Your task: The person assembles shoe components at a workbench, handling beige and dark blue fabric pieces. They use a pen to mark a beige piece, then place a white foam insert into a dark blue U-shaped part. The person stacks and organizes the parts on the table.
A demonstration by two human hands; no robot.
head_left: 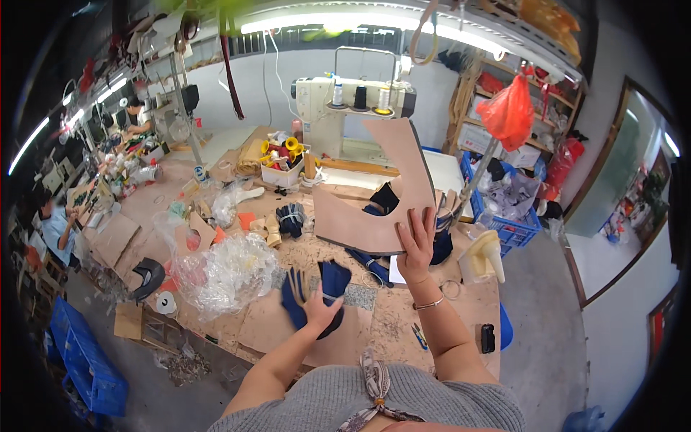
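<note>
My right hand (417,245) holds up a large curved, C-shaped tan sheet piece (360,223) with a dark edge, its fingers closed over the lower right part. The piece is tilted above the worktable and hides part of the sewing machine (324,108) behind it. Lower and to the left, my left hand (322,309) grips a bundle of dark blue cut pieces (333,281) with some tan edges, just over the table. Its fingertips are partly hidden and slightly blurred. Small blue-handled thread snips (419,336) lie on the table right of my left hand.
A heap of clear plastic bags (230,273) covers the table's left part. Behind it stands a white box of yellow spools (281,169). A cream funnel-like container (486,255) is near the right edge. Blue crates (515,230) stand on the floor; other people work far left.
</note>
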